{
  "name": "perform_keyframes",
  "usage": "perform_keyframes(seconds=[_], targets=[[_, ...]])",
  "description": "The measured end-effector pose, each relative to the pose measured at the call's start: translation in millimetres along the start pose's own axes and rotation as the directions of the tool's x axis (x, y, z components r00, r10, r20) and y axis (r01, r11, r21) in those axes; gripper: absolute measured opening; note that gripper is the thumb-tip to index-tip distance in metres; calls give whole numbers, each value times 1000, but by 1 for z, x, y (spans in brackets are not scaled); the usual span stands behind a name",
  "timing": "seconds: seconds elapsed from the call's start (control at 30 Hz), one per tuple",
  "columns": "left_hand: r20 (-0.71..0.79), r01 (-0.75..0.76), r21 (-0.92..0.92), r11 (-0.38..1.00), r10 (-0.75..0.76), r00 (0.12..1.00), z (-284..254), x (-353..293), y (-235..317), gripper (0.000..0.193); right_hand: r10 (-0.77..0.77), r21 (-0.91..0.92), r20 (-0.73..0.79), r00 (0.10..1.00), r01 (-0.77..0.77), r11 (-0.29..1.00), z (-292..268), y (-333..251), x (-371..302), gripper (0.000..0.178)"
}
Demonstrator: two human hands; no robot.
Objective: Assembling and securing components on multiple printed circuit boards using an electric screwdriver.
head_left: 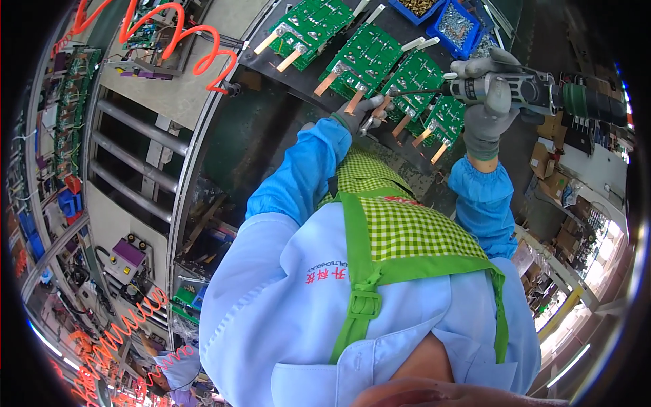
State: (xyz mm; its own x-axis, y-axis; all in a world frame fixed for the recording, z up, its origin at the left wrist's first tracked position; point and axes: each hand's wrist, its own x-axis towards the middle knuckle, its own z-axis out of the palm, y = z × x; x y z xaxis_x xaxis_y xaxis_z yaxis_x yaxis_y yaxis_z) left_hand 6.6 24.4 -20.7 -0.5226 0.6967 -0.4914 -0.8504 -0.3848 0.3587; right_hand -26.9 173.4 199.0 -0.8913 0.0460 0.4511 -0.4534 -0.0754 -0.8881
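Note:
My right hand [489, 112], in a grey glove, is wrapped round a grey and black power screwdriver [529, 92]. Its long thin bit [419, 91] points left, over the copper strips of a green circuit board [415, 80]. Close to the bit's tip, my gloved left hand [358, 115] is closed around a silver wrench-like tool [369, 124], partly hidden by the fingers. A copper strip [382, 107] stands right beside those fingers. More green boards with copper strips lie in a row: one [366, 54] to the left and another [447, 119] to the right.
Blue bins [456, 28] of small metal fasteners stand beyond the boards. An orange coiled hose [203, 61] hangs at the upper left, over a bench. Metal rollers [139, 129] lie in a frame to the left. The dark work surface [285, 78] carries the boards.

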Motion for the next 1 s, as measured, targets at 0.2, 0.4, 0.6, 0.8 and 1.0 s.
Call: perform_keyframes(seconds=[0.2,0.4,0.6,0.8,1.0], targets=[[30,-131,-99,986,135,990,-3,10,-7,32,-1,7,24,1000,0,1000,-1,0,-1,26],[21,-112,-185,976,118,993,-10,14,-8,30,28,97,30,999,-30,995,-6,2,-1,24],[18,-87,-130,988,90,996,-6,9,-5,28,1,94,27,1000,-4,996,-9,3,1,27],[62,-102,-187,977,115,991,-9,12,-4,31,18,92,-9,1000,-17,996,-5,3,3,34],[20,-171,-63,983,172,985,-11,13,-5,31,21,52,21,1000,-22,998,-2,0,4,37]])
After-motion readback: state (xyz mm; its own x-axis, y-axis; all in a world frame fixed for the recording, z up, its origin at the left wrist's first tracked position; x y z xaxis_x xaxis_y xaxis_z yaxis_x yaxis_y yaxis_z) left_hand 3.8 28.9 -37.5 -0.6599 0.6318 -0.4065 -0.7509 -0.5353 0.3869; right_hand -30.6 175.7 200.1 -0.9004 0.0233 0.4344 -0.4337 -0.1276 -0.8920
